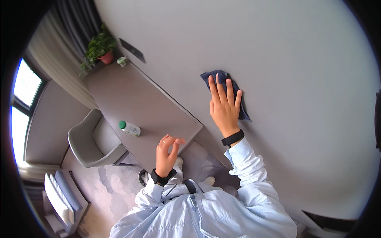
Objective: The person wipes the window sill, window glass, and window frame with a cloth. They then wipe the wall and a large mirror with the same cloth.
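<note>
A dark blue cloth [218, 76] lies flat against the pale wall [282, 74] under my right hand [224, 108]. The fingers of that hand are spread and its palm faces the wall, pressing on the cloth. My left hand [167, 153] hovers near the corner of the desk [148, 104], fingers partly bent, with nothing in it. A white bottle with a green cap [130, 128] stands on the desk to the left of my left hand.
A potted plant [105, 56] and a small green and white item [122, 61] stand at the desk's far end. A dark panel [132, 50] is on the wall. A grey armchair [86, 142] stands beside the desk. Cushions [59, 196] lie on a seat at lower left.
</note>
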### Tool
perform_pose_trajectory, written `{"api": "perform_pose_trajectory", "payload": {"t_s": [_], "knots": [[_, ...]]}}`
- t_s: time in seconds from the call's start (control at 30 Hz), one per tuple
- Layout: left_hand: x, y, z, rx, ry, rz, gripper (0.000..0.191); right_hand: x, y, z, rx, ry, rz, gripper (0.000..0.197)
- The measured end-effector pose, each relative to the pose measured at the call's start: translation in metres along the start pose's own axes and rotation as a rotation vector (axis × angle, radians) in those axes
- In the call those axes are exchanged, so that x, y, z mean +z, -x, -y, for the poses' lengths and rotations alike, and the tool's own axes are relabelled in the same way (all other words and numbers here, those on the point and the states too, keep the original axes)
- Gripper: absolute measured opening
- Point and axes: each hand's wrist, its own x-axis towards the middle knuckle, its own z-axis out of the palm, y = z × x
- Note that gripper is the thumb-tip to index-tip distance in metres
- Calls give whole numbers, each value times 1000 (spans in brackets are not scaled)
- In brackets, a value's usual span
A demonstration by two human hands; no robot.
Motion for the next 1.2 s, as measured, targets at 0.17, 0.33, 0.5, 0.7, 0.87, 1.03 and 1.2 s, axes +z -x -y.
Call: {"api": "perform_pose_trajectory", "payload": {"t_s": [0.17, 0.33, 0.5, 0.7, 0.87, 1.03, 1.2], "knots": [[-33, -10, 30, -168, 143, -176, 21, 18, -90, 44, -17, 0, 20, 63], [-61, -3, 72, -332, 127, -92, 23, 17, -181, 70, 52, -58, -263, 68], [-66, -1, 109, -400, 209, -194, 21, 91, -179, 140, -177, 33, -21, 63], [-74, 1, 128, -510, 244, -227, 21, 254, -15, 202, -594, -70, 403, 48], [-70, -3, 144, -554, 282, -177, 23, 243, -11, 185, -587, -182, 463, 48], [-32, -49, 140, -515, 469, -187, 25, 64, -124, 102, -268, 31, 338, 60], [-6, -76, 130, -367, 528, -73, 26, -16, -130, 21, 117, 179, -98, 54]]}}
